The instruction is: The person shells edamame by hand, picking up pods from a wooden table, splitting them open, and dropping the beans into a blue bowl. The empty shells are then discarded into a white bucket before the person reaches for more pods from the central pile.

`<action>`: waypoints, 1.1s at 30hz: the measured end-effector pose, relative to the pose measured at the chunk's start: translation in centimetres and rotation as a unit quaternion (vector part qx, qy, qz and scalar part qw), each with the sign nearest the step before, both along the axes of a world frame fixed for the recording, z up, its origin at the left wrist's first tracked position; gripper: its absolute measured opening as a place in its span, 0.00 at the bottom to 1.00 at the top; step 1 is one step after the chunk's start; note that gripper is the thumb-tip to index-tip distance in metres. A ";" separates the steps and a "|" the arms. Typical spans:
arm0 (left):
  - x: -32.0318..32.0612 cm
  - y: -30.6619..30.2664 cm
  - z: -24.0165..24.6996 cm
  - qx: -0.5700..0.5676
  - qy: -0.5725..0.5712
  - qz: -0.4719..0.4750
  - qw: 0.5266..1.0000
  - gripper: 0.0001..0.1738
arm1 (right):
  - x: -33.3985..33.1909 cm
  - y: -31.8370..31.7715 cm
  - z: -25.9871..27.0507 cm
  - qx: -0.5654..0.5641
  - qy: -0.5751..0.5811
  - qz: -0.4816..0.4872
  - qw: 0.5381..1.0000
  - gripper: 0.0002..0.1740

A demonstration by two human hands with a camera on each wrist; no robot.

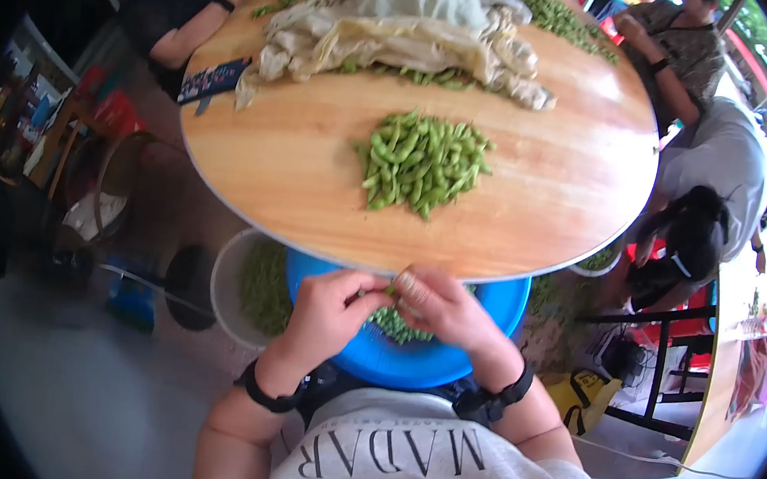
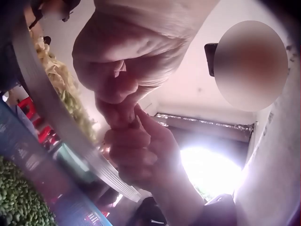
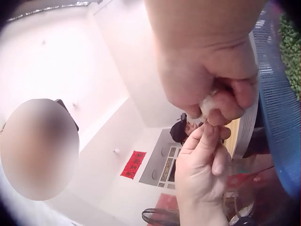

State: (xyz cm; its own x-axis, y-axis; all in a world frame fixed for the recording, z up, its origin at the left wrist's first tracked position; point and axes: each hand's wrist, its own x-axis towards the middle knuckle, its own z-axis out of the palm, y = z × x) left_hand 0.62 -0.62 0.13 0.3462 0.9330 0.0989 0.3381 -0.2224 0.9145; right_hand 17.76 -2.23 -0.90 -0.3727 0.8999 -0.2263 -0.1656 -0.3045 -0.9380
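My left hand [image 1: 328, 313] and right hand [image 1: 443, 306] meet fingertip to fingertip just below the edge of the round wooden table [image 1: 554, 191]. Together they pinch a small green edamame pod [image 1: 391, 289] over a blue basin [image 1: 491, 316] on my lap, which holds green beans [image 1: 398, 326]. A pile of green pods [image 1: 423, 162] lies on the table in front of me. In the left wrist view my left hand [image 2: 124, 70] pinches down against the right hand [image 2: 141, 153]. The right wrist view shows my right hand [image 3: 207, 70] gripping a pale bit [image 3: 207, 103] against the left hand [image 3: 202, 165].
A white bucket [image 1: 254, 290] of green pods stands on the floor left of the basin. A crumpled sack [image 1: 405, 20] with more pods lies at the table's far side, with a dark flat item [image 1: 214, 81] beside it. Other people sit round the table.
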 end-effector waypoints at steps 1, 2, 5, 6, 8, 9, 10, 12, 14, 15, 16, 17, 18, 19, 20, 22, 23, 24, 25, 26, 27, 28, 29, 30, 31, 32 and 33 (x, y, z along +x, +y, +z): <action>0.1 -0.1 -0.2 0.047 0.004 0.000 0.999 0.05 | 0.0 0.0 -0.1 0.003 0.008 0.007 1.000 0.17; 0.1 -0.2 -0.3 0.093 0.009 0.002 0.996 0.05 | -0.1 0.0 0.0 0.009 -0.004 0.005 1.000 0.17; 0.2 -0.5 -0.1 0.073 0.010 0.011 0.997 0.05 | -0.1 0.1 0.2 0.032 -0.069 0.018 0.997 0.18; 0.2 -0.6 -0.2 0.081 0.013 0.009 0.997 0.05 | -0.2 0.1 0.0 0.032 -0.069 0.018 0.997 0.18; 0.1 -0.7 -0.4 0.093 0.021 0.007 0.995 0.05 | -0.3 0.1 -0.4 0.030 -0.067 0.021 0.997 0.18; 0.0 -0.7 -0.4 0.105 0.015 0.005 0.994 0.05 | -0.3 0.1 -0.2 0.016 -0.055 0.023 0.998 0.18; -0.1 -0.7 -0.4 0.112 0.022 0.002 0.993 0.05 | -0.3 0.1 -0.2 0.017 -0.048 0.026 0.998 0.18; -0.2 -0.7 -0.6 0.123 0.036 -0.002 0.992 0.05 | -0.2 0.2 -0.4 0.015 -0.032 0.033 0.999 0.18; -0.4 -0.7 -0.8 0.142 0.048 -0.002 0.989 0.04 | -0.5 0.3 -0.7 0.011 -0.039 0.031 0.999 0.17; -0.4 -0.8 -0.8 0.152 0.054 -0.002 0.987 0.04 | -0.6 0.2 -0.8 0.009 -0.043 0.029 0.999 0.17; -0.4 -0.8 -0.8 0.154 0.054 0.002 0.987 0.04 | -0.7 0.2 -0.8 0.016 -0.046 0.029 0.998 0.17; -0.4 -0.8 -0.7 0.157 0.054 0.005 0.986 0.04 | -0.7 0.2 -0.8 0.024 -0.050 0.028 0.998 0.17; -0.3 -0.8 -0.7 0.160 0.054 0.008 0.986 0.03 | -0.8 0.2 -0.8 0.032 -0.053 0.027 0.998 0.16; -0.3 -0.9 -1.0 0.161 0.039 0.017 0.986 0.03 | -0.9 0.1 -0.8 0.042 -0.057 0.022 0.997 0.16; -0.2 -1.0 -1.8 0.162 0.025 0.025 0.986 0.02 | -1.0 -0.1 -0.9 0.051 -0.062 0.016 0.997 0.16; -0.2 -1.5 -2.4 0.042 -0.053 0.038 0.997 0.01 | -1.0 -0.4 -1.0 0.054 -0.060 0.012 0.997 0.15; -0.3 -1.7 -2.5 -0.079 -0.116 0.042 0.989 0.01 | -0.9 -0.6 -1.1 0.049 -0.054 0.013 0.997 0.15; -0.3 -2.0 -2.6 -0.198 -0.177 0.045 0.963 0.02 | -0.9 -0.7 -1.1 0.043 -0.049 0.015 0.998 0.15; -0.7 -2.0 -3.1 -0.279 -0.245 0.033 0.928 0.02 | -0.9 -0.9 -1.1 0.051 -0.049 0.020 0.997 0.15; -1.4 -1.7 -3.8 -0.357 -0.309 0.021 0.881 0.03 | -0.7 -1.1 -1.0 0.090 -0.071 0.041 0.993 0.14; -1.8 -1.7 -4.3 -0.431 -0.369 0.008 0.824 0.03 | -0.4 -1.3 -1.0 0.130 -0.093 0.061 0.985 0.14; -1.9 -1.9 -4.5 -0.437 -0.370 0.005 0.820 0.04 | -0.1 -1.5 -0.9 0.169 -0.115 0.080 0.976 0.14; -2.0 -2.2 -4.7 -0.443 -0.371 0.003 0.816 0.04 | 0.3 -1.5 -1.4 0.151 -0.160 0.096 0.971 0.14; -2.1 -2.3 -4.8 -0.449 -0.373 0.002 0.812 0.04 | 0.5 -1.5 -1.2 0.165 -0.194 0.077 0.964 0.14; -1.9 -2.4 -4.7 -0.417 -0.345 0.003 0.841 0.05 | 0.5 -1.5 -1.1 0.176 -0.226 0.060 0.956 0.15; -1.6 -2.6 -4.6 -0.409 -0.337 0.002 0.848 0.05 | 0.5 -1.6 -1.1 0.185 -0.257 0.044 0.948 0.16; -1.2 -2.7 -4.3 -0.403 -0.330 0.004 0.854 0.05 | 0.3 -1.7 -1.1 0.189 -0.243 0.021 0.951 0.18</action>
